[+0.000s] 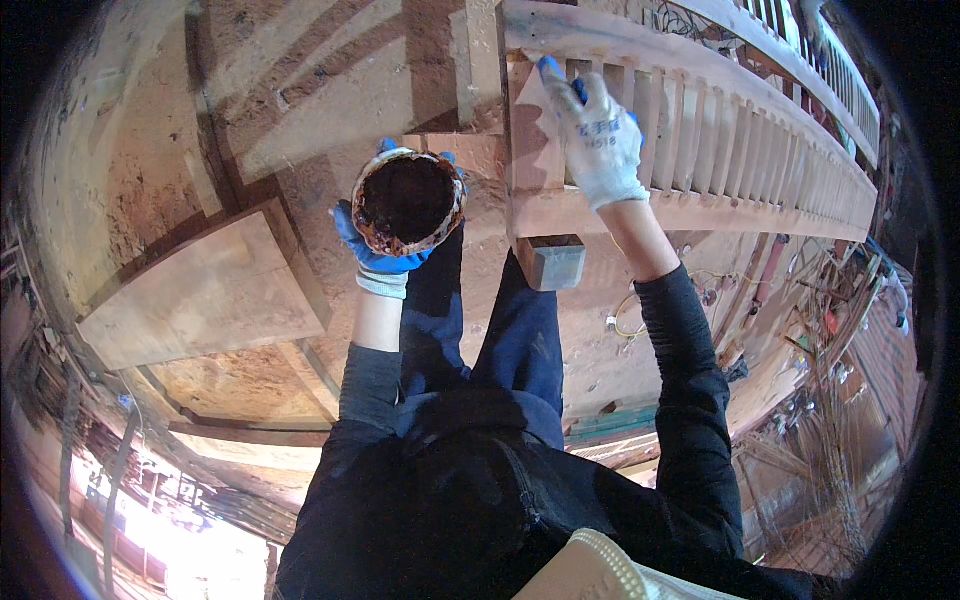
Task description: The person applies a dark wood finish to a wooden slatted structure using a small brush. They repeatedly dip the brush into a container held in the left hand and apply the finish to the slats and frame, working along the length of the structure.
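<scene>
Right of the left hand (372,250) and its gripped bowl (460,195) lies a slatted frame (690,210); nearer and left, a board (200,290).

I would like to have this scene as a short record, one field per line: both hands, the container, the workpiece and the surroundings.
Left hand: gloved in blue and white, holding the bowl from below and the side
Right hand: gloved, over the near end of the slatted frame; whether it grips anything is unclear
Container: round bowl, rim stained, dark inside
Workpiece: slatted wooden frame, pale, stretching to the right
Nearby: squared block at the frame's near edge; flat board at lower left
</scene>
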Tool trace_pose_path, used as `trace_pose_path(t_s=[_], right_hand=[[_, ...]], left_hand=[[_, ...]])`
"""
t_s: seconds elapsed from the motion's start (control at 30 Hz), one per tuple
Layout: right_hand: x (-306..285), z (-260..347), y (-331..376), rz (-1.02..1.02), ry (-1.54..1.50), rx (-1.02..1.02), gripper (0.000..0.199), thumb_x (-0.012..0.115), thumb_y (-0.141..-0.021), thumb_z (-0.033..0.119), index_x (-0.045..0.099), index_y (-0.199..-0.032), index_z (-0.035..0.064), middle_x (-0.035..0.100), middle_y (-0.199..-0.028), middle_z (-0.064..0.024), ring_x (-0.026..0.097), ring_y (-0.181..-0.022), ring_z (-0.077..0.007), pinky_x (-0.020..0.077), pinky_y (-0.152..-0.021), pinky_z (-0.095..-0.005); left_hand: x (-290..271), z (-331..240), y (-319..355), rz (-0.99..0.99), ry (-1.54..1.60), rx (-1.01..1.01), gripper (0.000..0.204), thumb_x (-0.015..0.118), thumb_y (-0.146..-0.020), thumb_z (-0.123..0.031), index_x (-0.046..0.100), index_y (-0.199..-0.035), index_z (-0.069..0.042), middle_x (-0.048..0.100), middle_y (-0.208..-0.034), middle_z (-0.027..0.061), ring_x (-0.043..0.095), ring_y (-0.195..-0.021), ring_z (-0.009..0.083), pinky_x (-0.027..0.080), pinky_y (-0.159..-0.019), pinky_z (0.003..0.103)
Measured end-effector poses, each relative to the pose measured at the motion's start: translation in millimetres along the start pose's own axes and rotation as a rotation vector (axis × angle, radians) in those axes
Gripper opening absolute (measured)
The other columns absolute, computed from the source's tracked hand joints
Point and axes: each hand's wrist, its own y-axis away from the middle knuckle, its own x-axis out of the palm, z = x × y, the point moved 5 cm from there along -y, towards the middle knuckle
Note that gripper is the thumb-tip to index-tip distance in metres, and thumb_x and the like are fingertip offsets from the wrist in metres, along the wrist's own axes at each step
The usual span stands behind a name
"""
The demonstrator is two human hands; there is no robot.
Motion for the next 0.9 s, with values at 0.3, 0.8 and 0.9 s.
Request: trace_pose_path(t_s=[0.3, 0.8, 0.9], right_hand=[[-1, -1, 1, 0.017, 0.000, -0.012, 0.052, 0.063, -0.085, 0.014, 0.050, -0.133, 0.0264, 0.058, -0.097, -0.0099, 0.066, -0.079, -0.0294, 0.0539, -0.062, -0.0387], [-8, -6, 5, 0.073, -0.105, 0.151, 0.039, 0.058, -0.088, 0.015, 0.057, -0.126, 0.0243, 0.060, -0.096, -0.0101, 0.067, -0.077, -0.0278, 0.0539, -0.062, -0.0400], [-8, -9, 0, 0.006, -0.009, 0.086, 0.044, 0.056, -0.087, 0.010, 0.055, -0.128, 0.0254, 0.061, -0.100, -0.0106, 0.067, -0.076, -0.0285, 0.0544, -0.063, -0.0405]], left_hand=[[-12, -8, 0, -0.138, -0.015, 0.006, 0.066, 0.066, -0.078, -0.056, 0.052, -0.135, -0.026, 0.033, -0.147, 0.0239, 0.028, -0.137, 0.0442, 0.029, -0.110, 0.062], [-2, -1, -2, -0.064, -0.039, 0.014, 0.068, 0.071, -0.075, -0.056, 0.054, -0.133, -0.027, 0.032, -0.148, 0.0241, 0.031, -0.136, 0.0451, 0.032, -0.108, 0.061], [-5, -5, -2, -0.119, -0.139, 0.036, 0.084, 0.080, -0.061, -0.058, 0.053, -0.134, -0.027, 0.030, -0.149, 0.0249, 0.029, -0.136, 0.0453, 0.032, -0.108, 0.061]])
